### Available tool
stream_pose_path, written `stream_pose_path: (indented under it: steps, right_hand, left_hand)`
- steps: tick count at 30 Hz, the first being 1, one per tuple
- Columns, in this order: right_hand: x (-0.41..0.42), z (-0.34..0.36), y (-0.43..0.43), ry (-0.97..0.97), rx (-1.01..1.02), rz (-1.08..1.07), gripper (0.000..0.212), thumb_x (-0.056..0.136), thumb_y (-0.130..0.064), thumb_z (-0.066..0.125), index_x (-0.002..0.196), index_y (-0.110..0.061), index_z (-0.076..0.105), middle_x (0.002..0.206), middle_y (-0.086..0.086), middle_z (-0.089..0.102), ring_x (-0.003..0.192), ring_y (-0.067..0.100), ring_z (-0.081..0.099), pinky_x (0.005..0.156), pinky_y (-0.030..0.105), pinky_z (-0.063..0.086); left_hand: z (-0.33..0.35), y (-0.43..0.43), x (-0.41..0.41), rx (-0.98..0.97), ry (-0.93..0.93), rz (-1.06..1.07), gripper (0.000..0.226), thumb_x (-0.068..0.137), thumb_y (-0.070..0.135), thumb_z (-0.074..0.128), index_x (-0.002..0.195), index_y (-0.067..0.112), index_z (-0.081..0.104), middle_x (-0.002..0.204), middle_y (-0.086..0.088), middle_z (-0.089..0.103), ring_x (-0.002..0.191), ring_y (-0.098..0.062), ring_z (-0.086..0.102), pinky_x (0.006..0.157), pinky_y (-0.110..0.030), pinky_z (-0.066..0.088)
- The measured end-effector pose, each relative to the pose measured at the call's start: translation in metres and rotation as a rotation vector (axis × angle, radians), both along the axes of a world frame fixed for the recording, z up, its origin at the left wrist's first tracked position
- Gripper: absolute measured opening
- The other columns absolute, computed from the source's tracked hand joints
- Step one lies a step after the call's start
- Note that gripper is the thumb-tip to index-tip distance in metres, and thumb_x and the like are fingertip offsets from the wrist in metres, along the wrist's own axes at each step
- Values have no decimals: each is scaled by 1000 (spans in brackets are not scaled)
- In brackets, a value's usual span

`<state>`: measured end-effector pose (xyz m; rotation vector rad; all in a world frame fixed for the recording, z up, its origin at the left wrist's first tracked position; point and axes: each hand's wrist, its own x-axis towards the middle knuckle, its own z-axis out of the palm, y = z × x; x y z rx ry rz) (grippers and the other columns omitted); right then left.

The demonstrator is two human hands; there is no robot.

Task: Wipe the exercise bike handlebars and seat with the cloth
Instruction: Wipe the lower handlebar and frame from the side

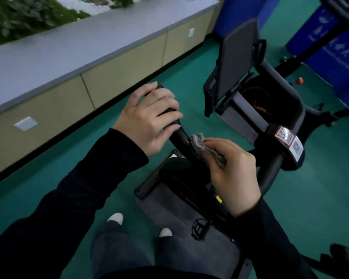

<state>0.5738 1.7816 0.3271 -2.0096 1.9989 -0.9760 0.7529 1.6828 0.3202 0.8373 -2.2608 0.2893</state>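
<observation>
The exercise bike's black left handlebar [181, 137] curves up through the middle of the view. My left hand [149, 115] grips its upper end, fingers curled round the bar. Just below it, my right hand [233, 174] pinches a grey woven cloth [205, 149] and presses it against the bar's lower stretch. The right handlebar [272, 172] runs down from the stem clamp with QR stickers [288, 141]. The seat is not in sight.
The bike's console screen [235, 61] stands ahead, with the grey frame cover [244, 115] below it. A pedal [199, 228] and a grey floor mat [169, 214] lie under my hands. A long cabinet [89, 81] runs along the left. Blue equipment [330, 43] stands at the back right.
</observation>
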Motion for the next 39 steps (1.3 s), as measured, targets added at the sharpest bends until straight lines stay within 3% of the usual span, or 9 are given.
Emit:
stream_pose_path:
  steps: [7, 11, 14, 16, 19, 24, 28, 32, 39]
  right_hand:
    - [61, -11, 21, -159, -217, -403, 16, 86, 2, 66, 102, 0, 71, 107, 8, 71, 105, 17, 67, 93, 30, 51]
    - [114, -20, 43, -360, -374, -768, 17, 89, -9, 62, 103, -5, 70, 101, -3, 72, 95, -1, 67, 84, 13, 50]
    - [155, -28, 46, -737, -335, -1012, 15, 88, -7, 64, 93, -19, 72, 91, -14, 74, 90, -1, 68, 81, 17, 52]
    - [172, -32, 33, -1121, -228, -1123, 15, 90, -6, 62, 94, -16, 72, 91, -3, 76, 93, 12, 70, 86, 32, 55]
    - [179, -25, -3, -1700, -222, -1099, 17, 95, -6, 54, 104, 1, 66, 100, 19, 72, 97, 29, 69, 87, 38, 53]
    - [162, -6, -47, -2199, -386, -986, 21, 97, -6, 50, 110, 6, 62, 107, 22, 67, 88, 24, 65, 80, 30, 51]
    - [155, -12, -48, -2295, -425, -973, 26, 95, 3, 47, 118, 12, 57, 117, 27, 63, 109, 32, 62, 94, 38, 51]
    - [141, -15, -34, -2253, -545, -1072, 27, 94, 5, 48, 119, 14, 55, 118, 29, 61, 110, 36, 62, 80, 39, 53]
    - [160, -14, -51, -2277, -476, -945, 30, 97, -1, 45, 122, 12, 55, 122, 28, 60, 106, 31, 62, 85, 33, 52]
  left_hand:
    - [6, -28, 13, -41, -28, -247, 20, 89, 30, 59, 92, 17, 74, 90, 3, 68, 95, -24, 63, 94, -36, 30]
    - [7, -43, 16, -58, -22, -368, 19, 89, 29, 60, 91, 16, 73, 89, 4, 68, 92, -23, 60, 90, -36, 28]
    - [5, -46, 20, -54, -35, -419, 20, 90, 28, 58, 95, 15, 72, 93, 4, 68, 93, -25, 62, 91, -35, 27]
    - [6, -48, 21, -48, -54, -436, 22, 90, 29, 57, 98, 14, 72, 95, 3, 68, 95, -25, 61, 92, -35, 26]
    - [6, -48, 23, -34, -85, -445, 23, 91, 29, 56, 100, 14, 71, 97, 3, 68, 98, -24, 61, 94, -35, 25]
    - [4, -49, 23, -17, -82, -448, 23, 92, 28, 54, 102, 15, 70, 100, 3, 67, 102, -22, 56, 94, -37, 26]
    - [3, -52, 24, -20, -83, -469, 23, 93, 27, 53, 104, 15, 70, 101, 3, 67, 104, -20, 51, 94, -37, 24]
    - [2, -53, 25, -25, -90, -478, 23, 94, 27, 52, 104, 16, 69, 101, 4, 67, 104, -20, 52, 94, -37, 25]
    - [1, -52, 24, -40, -75, -466, 23, 94, 27, 51, 102, 15, 70, 100, 2, 67, 102, -21, 52, 93, -38, 25]
